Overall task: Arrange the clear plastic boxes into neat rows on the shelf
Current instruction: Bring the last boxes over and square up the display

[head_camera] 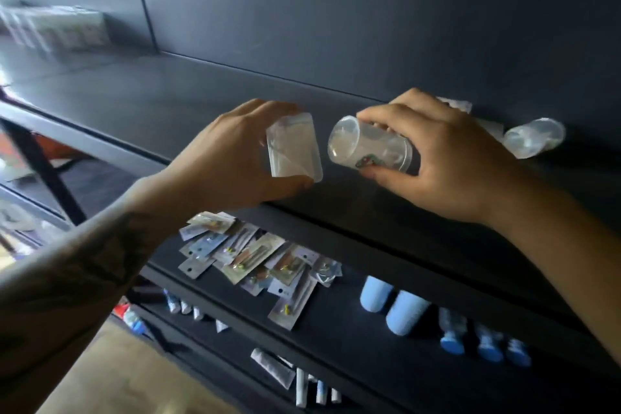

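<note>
1. Shelf [168, 101], dark, runs across in front of me, its top bare on the left.
2. My right hand [447, 158] hovers over the shelf, fingers and thumb curled round a clear tub [369, 149] lying on its side.
3. My left hand [235, 151], left of the tub and just apart from it, pinches a clear box [294, 148] above the shelf.
4. Another tub [534, 136] lies on the shelf, right of my right hand.
5. Packets [255, 259] are scattered on the level below the shelf.

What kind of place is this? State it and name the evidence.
Probably a shop's display shelving. Tiered dark shelves hold loose carded blister packs, pale blue cylinders and tubes, while the left hand and right hand hold clear plastic boxes.
</note>
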`<state>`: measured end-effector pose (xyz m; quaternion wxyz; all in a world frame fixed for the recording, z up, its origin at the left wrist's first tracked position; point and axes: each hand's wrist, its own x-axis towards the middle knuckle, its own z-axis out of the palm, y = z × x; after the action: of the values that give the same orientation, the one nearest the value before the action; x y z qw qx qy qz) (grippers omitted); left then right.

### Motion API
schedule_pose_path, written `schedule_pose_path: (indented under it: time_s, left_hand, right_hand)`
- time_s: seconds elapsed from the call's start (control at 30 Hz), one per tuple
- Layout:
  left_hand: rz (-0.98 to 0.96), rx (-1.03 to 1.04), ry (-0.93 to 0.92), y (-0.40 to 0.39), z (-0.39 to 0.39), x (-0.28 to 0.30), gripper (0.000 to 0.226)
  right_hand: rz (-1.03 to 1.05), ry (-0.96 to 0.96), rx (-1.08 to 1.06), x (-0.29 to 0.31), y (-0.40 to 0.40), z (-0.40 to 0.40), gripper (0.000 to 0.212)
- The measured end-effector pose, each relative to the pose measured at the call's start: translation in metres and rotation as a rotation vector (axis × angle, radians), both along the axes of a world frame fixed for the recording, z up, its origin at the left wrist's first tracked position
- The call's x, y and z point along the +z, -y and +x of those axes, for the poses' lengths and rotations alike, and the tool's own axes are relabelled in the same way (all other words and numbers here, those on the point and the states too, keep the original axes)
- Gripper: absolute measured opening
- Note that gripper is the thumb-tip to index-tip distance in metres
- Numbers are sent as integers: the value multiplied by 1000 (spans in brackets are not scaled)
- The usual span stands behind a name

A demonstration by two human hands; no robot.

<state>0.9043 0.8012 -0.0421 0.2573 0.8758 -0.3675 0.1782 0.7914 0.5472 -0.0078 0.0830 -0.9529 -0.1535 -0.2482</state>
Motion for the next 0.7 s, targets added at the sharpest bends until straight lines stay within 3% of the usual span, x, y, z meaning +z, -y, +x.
schedule_pose_path:
  time_s: [0.27,0.47,0.7]
  left_hand:
    - [-4,125,1,-138,-11,12,96]
    - [102,290,0,-291,-1,7,100]
    - [76,412,-36,-458,2,-11,99]
  right_hand:
    - [-73,40,131,8,-135,44,53]
    - [-79,29,247,-1,-276,89,56]
    - [-16,24,375,-32,-441,143,56]
